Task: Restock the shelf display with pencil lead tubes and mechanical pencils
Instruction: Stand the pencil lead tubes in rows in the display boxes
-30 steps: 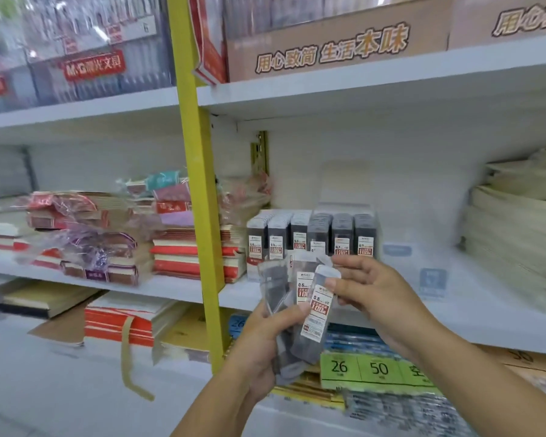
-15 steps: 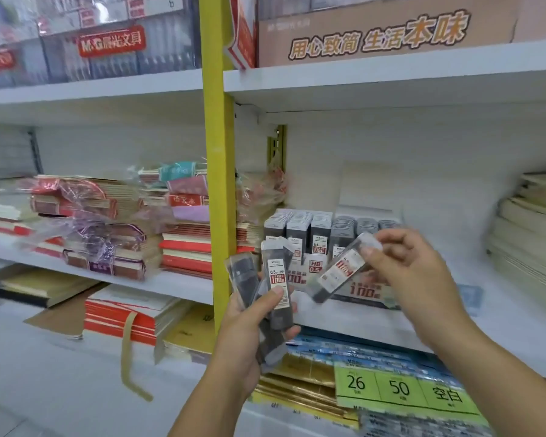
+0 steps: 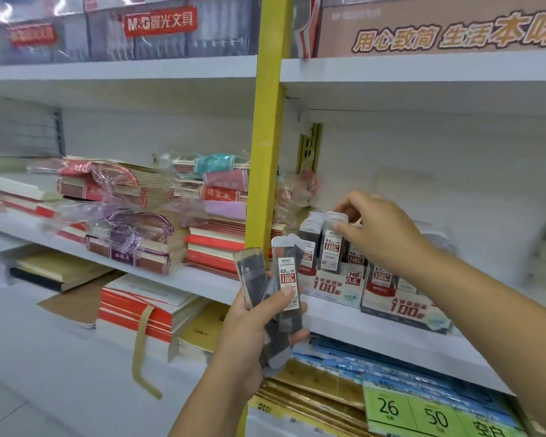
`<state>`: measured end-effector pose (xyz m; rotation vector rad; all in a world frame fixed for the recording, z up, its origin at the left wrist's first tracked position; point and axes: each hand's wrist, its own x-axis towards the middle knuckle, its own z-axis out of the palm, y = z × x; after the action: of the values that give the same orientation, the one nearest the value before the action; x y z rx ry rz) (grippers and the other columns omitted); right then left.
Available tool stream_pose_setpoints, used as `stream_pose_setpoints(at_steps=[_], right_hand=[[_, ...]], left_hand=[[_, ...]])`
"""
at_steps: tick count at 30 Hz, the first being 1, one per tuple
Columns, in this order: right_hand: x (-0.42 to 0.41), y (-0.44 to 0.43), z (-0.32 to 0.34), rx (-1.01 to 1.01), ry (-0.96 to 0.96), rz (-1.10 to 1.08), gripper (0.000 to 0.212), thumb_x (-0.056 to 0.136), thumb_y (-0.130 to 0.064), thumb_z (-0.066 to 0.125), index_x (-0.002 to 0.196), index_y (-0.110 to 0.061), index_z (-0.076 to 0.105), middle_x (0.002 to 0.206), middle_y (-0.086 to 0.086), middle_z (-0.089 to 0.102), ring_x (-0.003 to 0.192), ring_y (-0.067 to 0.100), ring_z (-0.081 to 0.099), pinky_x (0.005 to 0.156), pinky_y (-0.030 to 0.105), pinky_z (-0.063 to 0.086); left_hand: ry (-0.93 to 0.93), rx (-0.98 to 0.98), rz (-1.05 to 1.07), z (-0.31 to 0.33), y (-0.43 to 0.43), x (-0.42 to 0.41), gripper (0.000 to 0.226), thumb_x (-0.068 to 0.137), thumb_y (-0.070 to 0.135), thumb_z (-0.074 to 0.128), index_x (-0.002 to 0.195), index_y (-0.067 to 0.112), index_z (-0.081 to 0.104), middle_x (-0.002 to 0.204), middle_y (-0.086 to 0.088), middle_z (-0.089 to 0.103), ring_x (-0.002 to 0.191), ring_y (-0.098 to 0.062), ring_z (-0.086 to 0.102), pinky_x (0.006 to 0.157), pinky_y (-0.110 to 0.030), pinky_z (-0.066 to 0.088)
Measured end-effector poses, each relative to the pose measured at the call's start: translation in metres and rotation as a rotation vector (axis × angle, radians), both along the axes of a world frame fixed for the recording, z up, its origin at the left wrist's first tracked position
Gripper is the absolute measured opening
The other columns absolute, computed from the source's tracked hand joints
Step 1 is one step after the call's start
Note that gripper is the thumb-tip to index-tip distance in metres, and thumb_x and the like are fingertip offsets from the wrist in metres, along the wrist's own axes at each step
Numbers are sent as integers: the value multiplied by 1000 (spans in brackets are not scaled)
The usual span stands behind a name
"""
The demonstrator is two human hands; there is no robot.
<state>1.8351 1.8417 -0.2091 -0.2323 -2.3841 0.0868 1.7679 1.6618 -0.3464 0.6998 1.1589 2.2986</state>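
On the white shelf [image 3: 344, 320], open room shows above the printed cardboard display box [image 3: 330, 287]; my right hand [image 3: 382, 238] pinches a clear pencil lead tube [image 3: 330, 244] upright at its front row, left hand [image 3: 249, 332] grips spare tubes [image 3: 285, 288].

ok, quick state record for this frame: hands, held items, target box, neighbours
left hand: grips a fanned bundle of pencil lead tubes
right hand: pinches one lead tube by its top, upright, at the display box
display box: marked HB 0.5, on the white shelf, holds upright tubes
neighbours: second display box to its right; wrapped notebook stacks left of the yellow upright
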Motion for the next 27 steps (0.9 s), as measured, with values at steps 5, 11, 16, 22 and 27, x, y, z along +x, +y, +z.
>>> stream_pose_setpoints(at_steps=[5,11,16,22,27], right_hand=[[-1,4,-22,313,20,-161,30,85,-44,66,112,-30,66,110,-8,55,107,15,36,92,34,31],[38,-25,-54,-350,159,243,18,90,-37,60,106,-45,62,89,-21,59,83,0,51,70,9,40],[53,-36,-71,-746,34,366,42,81,-37,73,110,-59,52,85,-3,61,72,10,63,68,28,56],[58,-26,-74,-928,57,404,41,83,-15,74,100,-43,49,87,-4,66,69,7,66,58,21,52],[70,-12,-57,-895,282,348,45,83,-9,73,100,-38,42,104,-3,70,87,12,69,64,26,57]], left_hand=[[-11,-34,-30,0,2,3,75,53,35,90,122,18,65,109,-13,76,96,-30,75,62,-35,60],[18,-81,-95,2,8,17,76,45,41,100,114,24,71,111,-14,76,98,-30,75,64,-35,61],[63,-158,-105,1,16,30,51,57,37,94,104,33,74,106,-10,77,88,-24,76,64,-33,59],[64,-176,-77,-3,21,35,45,58,39,89,100,30,75,101,-13,77,76,-20,73,55,-29,56],[14,-92,-30,-2,22,33,49,66,39,84,109,20,71,98,-12,75,67,-17,67,49,-29,53]])
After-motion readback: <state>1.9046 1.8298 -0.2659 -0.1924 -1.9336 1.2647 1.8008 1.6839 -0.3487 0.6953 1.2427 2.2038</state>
